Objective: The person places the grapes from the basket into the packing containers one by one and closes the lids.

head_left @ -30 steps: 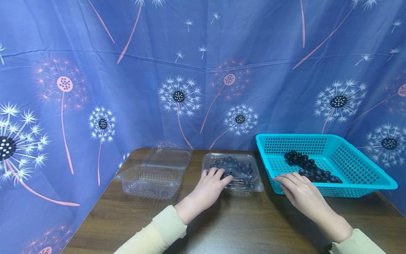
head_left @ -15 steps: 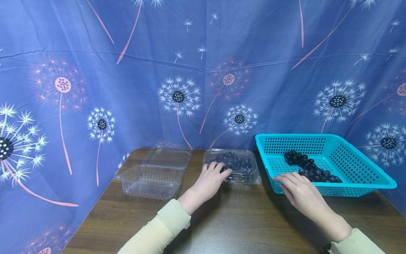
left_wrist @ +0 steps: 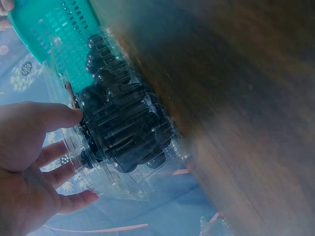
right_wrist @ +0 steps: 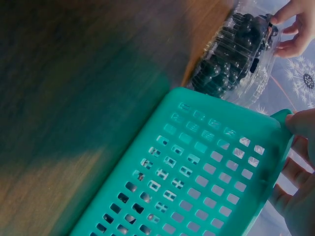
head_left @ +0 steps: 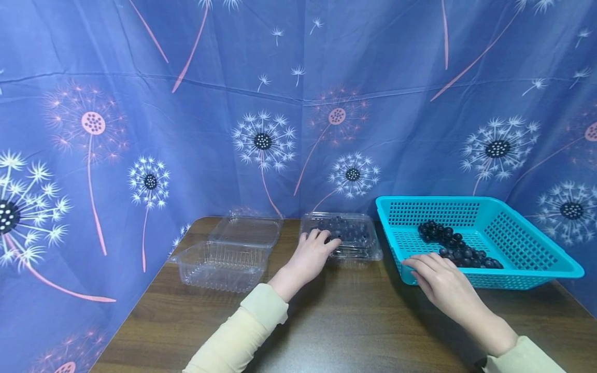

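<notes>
A closed clear clamshell point(head_left: 356, 234) full of blueberries sits on the brown table point(head_left: 364, 321) between an open box and a basket. My left hand point(head_left: 319, 243) lies flat against its near left side, fingers fairly straight. The left wrist view shows the spread fingers and thumb of that hand point(left_wrist: 34, 162) touching the clamshell point(left_wrist: 123, 132). A teal basket point(head_left: 513, 281) to the right holds a heap of loose blueberries point(head_left: 452, 246). My right hand point(head_left: 436, 274) holds its near left rim, fingers hooked over the edge. The right wrist view shows this hand point(right_wrist: 298, 196) at the basket point(right_wrist: 197, 172) rim.
An empty clear clamshell point(head_left: 224, 261) with its lid folded back stands at the left of the table. Blue flowered cloth point(head_left: 298, 103) hangs close behind and on both sides. The table's rounded far left corner is near the empty box.
My left hand has pushed the filled clamshell away toward the cloth, a little farther back in each frame. The right hand and the basket have stayed put.
</notes>
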A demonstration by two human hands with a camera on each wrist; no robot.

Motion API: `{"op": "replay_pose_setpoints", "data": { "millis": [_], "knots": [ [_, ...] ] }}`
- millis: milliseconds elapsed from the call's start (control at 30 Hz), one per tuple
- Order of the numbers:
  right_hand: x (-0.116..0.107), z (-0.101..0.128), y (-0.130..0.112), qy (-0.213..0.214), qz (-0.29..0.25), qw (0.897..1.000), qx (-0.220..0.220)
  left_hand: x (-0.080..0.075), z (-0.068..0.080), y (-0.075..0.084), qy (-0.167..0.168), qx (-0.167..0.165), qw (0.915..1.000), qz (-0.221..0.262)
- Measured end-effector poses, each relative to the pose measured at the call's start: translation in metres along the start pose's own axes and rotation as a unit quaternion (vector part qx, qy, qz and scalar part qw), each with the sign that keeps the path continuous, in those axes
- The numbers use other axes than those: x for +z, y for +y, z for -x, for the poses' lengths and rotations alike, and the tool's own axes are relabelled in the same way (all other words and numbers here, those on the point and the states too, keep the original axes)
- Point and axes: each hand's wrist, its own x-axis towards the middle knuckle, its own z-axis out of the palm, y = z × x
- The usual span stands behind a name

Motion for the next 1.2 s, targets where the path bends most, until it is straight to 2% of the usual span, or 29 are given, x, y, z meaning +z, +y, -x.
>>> {"op": "replay_pose_setpoints", "data": {
  "millis": [467,733,1200],
  "knots": [
    [-0.001,0.000,-0.001,-0.001,-0.003,1.000,0.001,0.011,-0.019,-0.008,-0.012,-0.015,0.9998,-0.002],
    [-0.002,-0.001,-0.001,-0.005,-0.005,1.000,0.003,0.013,-0.027,-0.013,-0.014,-0.029,0.9993,0.019],
    [0.001,0.000,-0.001,0.004,-0.004,1.000,0.000,0.017,-0.036,-0.018,-0.011,-0.034,0.9994,0.000]
  ]
}}
